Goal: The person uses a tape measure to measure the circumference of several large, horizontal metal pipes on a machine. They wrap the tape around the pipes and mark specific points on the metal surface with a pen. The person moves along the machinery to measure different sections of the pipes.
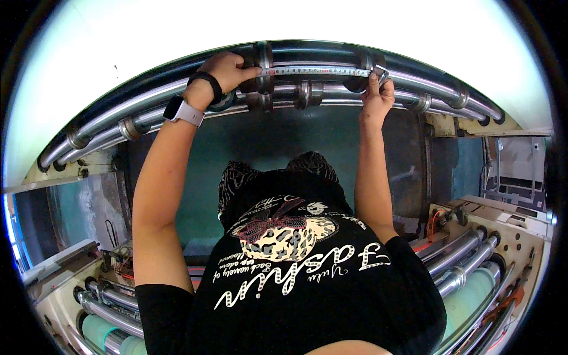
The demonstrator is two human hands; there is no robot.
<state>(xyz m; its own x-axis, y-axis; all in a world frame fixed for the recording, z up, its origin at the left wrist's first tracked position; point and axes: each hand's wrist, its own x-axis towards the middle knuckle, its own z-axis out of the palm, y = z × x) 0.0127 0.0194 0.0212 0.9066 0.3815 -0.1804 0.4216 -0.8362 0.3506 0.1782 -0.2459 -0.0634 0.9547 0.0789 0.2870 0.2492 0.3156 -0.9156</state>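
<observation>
We hold a tape measure (319, 71) stretched along the upper steel roller (414, 80): our left hand (228, 68) grips closed on its case end, our right hand (377, 94) pinches its hook end.

Silver rollers (148, 112) shining across the upper frame, yellow tape measure (319, 71), white watch (177, 109), black wristband (208, 83), black shirt (331, 284) showing a leopard-spotted print, pale green rolls (473, 299) lower right.

factory floor — steel rollers (148, 115), film rolls (473, 296)
</observation>
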